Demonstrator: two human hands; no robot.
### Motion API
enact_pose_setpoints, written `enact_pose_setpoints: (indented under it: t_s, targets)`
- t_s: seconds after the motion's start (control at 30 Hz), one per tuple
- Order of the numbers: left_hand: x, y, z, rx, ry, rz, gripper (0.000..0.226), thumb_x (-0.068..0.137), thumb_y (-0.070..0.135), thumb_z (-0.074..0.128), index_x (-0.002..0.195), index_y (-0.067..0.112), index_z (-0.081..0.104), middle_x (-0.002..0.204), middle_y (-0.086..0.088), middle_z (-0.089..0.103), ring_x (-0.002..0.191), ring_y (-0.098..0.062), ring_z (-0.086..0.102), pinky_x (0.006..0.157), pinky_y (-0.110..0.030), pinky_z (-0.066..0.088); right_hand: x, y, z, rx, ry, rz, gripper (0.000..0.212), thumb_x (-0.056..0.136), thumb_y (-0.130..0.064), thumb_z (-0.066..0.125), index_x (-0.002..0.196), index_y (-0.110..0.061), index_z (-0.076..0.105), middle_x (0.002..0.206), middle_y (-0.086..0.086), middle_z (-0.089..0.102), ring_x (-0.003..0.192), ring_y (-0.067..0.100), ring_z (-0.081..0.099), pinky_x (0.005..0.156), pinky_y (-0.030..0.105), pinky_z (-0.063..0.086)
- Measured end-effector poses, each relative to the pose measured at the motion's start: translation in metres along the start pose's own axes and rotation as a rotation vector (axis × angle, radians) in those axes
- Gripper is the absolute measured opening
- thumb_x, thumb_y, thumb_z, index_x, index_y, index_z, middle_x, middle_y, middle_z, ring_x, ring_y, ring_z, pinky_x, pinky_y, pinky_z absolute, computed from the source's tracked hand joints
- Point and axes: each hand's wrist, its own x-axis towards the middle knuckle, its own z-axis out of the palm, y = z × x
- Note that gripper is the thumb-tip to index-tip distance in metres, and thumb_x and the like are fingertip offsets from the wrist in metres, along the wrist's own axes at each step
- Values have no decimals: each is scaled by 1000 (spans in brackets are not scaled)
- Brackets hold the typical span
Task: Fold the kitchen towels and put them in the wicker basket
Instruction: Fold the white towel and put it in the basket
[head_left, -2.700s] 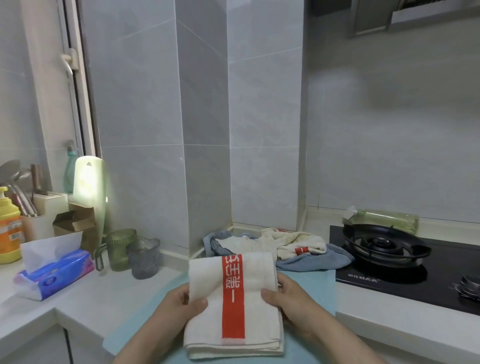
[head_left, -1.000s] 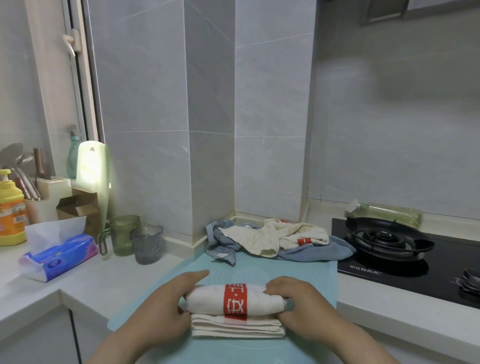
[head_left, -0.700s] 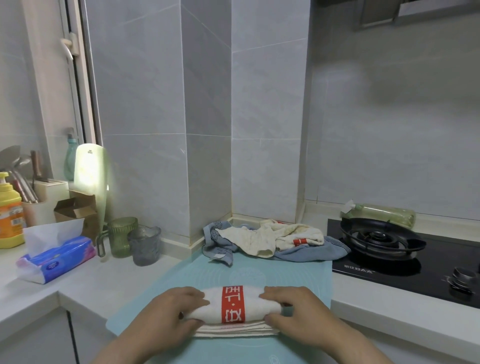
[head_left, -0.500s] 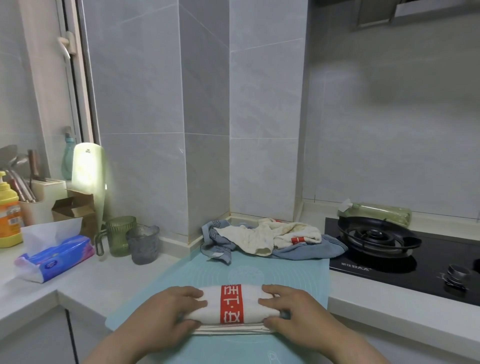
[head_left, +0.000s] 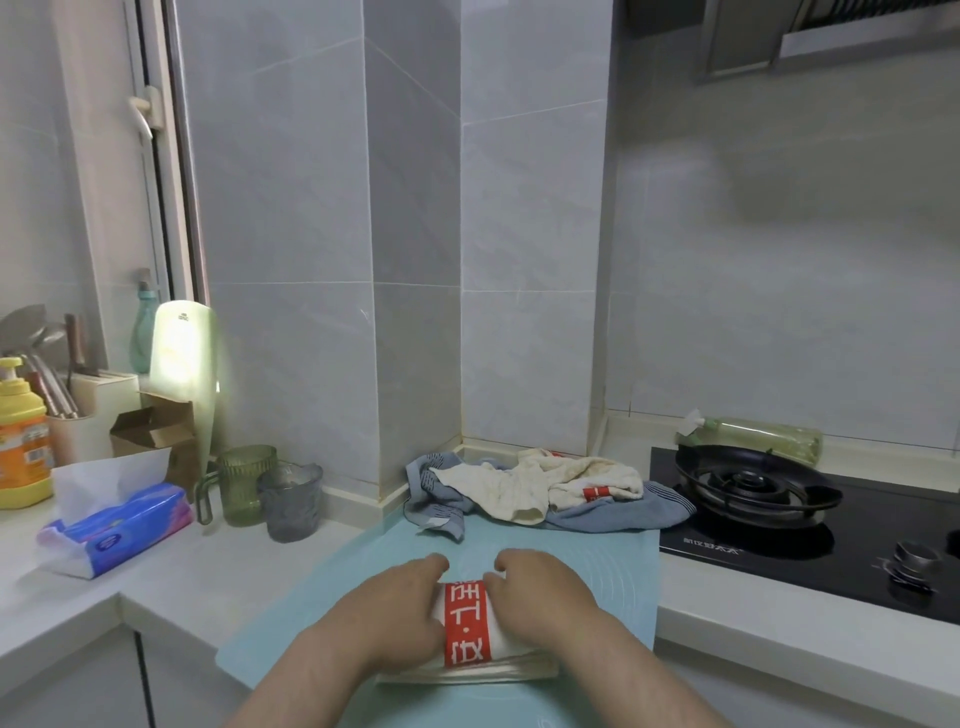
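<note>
Ahead lie heaped towels (head_left: 524, 493) — left hand (head_left: 395, 608), right hand (head_left: 540, 597) grip rolled towel (head_left: 466, 629) (red-striped).

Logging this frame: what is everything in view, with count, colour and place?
folded towel: 1, white with a red stripe, on the mat under both hands
loose towels: one pile, blue-grey and cream, at the mat's far edge
mat: 1, light blue, on the counter
green tumbler: 1, left of the mat
grey tumbler: 1, beside the green one
tissue pack: 1, blue, left counter
soap bottle: 1, yellow-orange, far left
gas hob: 1, black, right
plastic bottle: 1, greenish, lying behind the hob
wicker basket: none in view
left hand: holds the towel's left side
right hand: holds its right side
</note>
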Motion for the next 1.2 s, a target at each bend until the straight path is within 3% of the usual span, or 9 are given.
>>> enact_pose_setpoints:
  t_s: [0.13,0.27,0.37,0.6,0.73,0.9,1.0,1.07,1.2]
  targets:
    - [-3,-10,18,-11,-34,28,59,100,53,22,154,28,20,161,4,21,148,-13,18,119,-29,15,-1,13,21,-65,-64,-82,46,101,-48,21,112,-20,56,113,4,59,104,24,54,91,40,46]
    - [-7,-11,26,15,-28,21,114,55,78,-16,156,28,3,164,10,2,150,-8,-2,121,-31,2,-6,18,27,22,-4,-92,86,76,-75,-11,109,-26,52,113,-1,56,107,18,50,93,37,43]
    - [-5,-11,29,47,-33,12,115,53,77,-18,156,29,1,164,9,0,150,-8,-2,121,-32,3,-11,19,28,77,18,-82,106,51,-76,-21,114,-28,50,118,-4,53,112,15,46,96,36,40]
    - [-6,-11,33,57,-45,9,91,75,72,-9,156,29,-2,164,9,-1,150,-8,-2,120,-31,4,-20,15,28,73,44,-65,111,55,-74,-23,129,-28,46,128,-4,49,119,13,42,103,34,38]
    - [-13,-11,37,10,12,19,110,58,77,-15,156,28,-2,164,9,-2,149,-8,-5,119,-29,3,-20,16,35,163,33,92,72,94,-66,20,153,-26,20,156,3,28,141,20,29,115,37,29]
    - [-22,-16,45,-206,89,-45,100,76,82,15,154,26,-15,161,5,-22,145,-7,-18,120,-33,3,-34,17,38,334,159,259,94,75,-79,48,145,-20,27,128,-2,56,117,18,53,99,36,45]
    - [-25,-27,47,-550,171,-197,110,83,59,63,154,23,-12,162,-2,15,146,-19,23,116,-33,22,-43,24,41,555,155,230,100,77,-63,65,153,-21,15,146,-3,41,130,17,44,108,33,38]
    - [-24,-34,45,-763,123,-212,113,69,59,77,154,18,13,144,4,47,126,-16,51,109,-35,37,-48,29,42,730,125,201,95,78,-46,75,152,-23,21,145,-4,42,127,15,47,109,35,39]
    - [-27,-39,46,-972,144,-142,83,55,54,87,125,27,50,112,3,72,99,-12,70,89,-40,56,-58,32,38,942,141,160,48,83,-20,76,120,-28,48,109,-4,64,95,11,65,74,23,55]
